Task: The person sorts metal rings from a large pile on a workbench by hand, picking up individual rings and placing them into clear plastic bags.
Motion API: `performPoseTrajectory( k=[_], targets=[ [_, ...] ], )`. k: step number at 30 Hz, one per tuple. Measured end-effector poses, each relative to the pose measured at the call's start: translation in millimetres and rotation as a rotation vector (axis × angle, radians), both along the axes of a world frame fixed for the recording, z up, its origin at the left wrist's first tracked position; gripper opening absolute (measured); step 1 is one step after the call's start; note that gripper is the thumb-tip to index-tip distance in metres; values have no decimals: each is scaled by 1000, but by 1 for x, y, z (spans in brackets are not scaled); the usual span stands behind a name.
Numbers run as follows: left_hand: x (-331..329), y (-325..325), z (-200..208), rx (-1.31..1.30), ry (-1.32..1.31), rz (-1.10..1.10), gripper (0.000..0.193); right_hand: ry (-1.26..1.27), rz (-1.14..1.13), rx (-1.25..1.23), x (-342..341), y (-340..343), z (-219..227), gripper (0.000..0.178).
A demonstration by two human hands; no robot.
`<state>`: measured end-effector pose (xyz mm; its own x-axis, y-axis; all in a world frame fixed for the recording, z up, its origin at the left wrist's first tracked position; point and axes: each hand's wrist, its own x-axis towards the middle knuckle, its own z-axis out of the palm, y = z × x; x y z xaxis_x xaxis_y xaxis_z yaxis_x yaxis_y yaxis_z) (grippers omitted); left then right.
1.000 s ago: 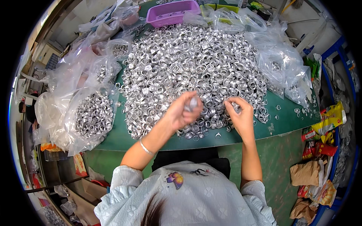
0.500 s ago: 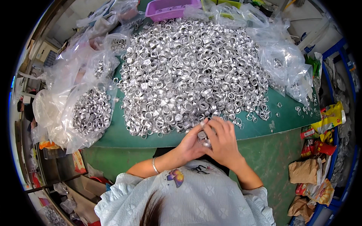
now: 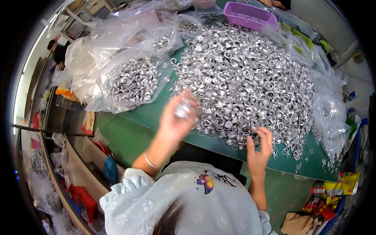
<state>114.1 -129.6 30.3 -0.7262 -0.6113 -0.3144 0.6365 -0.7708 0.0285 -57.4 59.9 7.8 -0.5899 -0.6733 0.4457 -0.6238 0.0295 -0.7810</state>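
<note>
A wide heap of silver-coloured metal rings (image 3: pixel 246 82) covers much of the green table (image 3: pixel 291 165). My left hand (image 3: pixel 169 124), blurred by motion, is lifted at the heap's near left side. Its fingers curl round a small bunch of rings (image 3: pixel 184 110), and a thin bangle (image 3: pixel 149 161) circles that wrist. At the heap's near edge is my right hand (image 3: pixel 258 154), thumb and fingers apart, fingertips at the rings. I see nothing held in it. Left of the heap, a clear plastic bag (image 3: pixel 102 96) lies spread with a smaller pile of rings (image 3: pixel 135 82) on it.
A purple plastic basket (image 3: pixel 243 20) and a yellow-green one (image 3: pixel 303 49) stand behind the heap. Clear bags (image 3: pixel 331 111) line the table's right side. Another person's hands (image 3: pixel 276 3) show at the far edge; a dark-clothed person (image 3: pixel 59 54) is far left. Wooden shelving (image 3: pixel 80 166) stands lower left.
My hands, together over rings before, have separated. The left has moved left and up with rings in it; the right has gone to the heap's near edge. The view has turned leftward.
</note>
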Motion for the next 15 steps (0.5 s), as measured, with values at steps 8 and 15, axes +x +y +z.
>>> performPoseTrajectory(
  k=[8, 15],
  targets=[
    [136, -205, -51, -1628, -2321, 777, 29, -84, 79, 158, -26, 3, -4, 10],
    [112, -206, -61, -1626, -2837, 473, 38, 300, -2, 235, -26, -20, 3, 19]
  ],
)
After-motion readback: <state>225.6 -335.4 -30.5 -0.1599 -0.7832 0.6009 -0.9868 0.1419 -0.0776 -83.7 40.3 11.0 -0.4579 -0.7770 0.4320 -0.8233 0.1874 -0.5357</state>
